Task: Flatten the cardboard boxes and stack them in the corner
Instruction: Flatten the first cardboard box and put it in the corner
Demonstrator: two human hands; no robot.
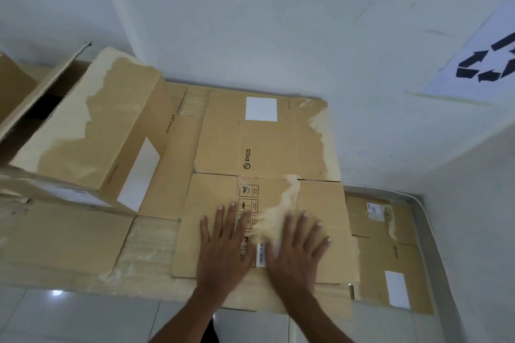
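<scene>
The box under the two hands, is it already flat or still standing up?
Flat. The box lies spread on the pile, its panels level, with the left hand and right hand pressed open-palmed on it.

The one view came from a head-worn wide-angle camera, looking forward and steeply down from close above the floor (83, 315). It faced a room corner, with walls (250, 22) filling the upper frame and bending at the edges. No second view shared the scene.
</scene>
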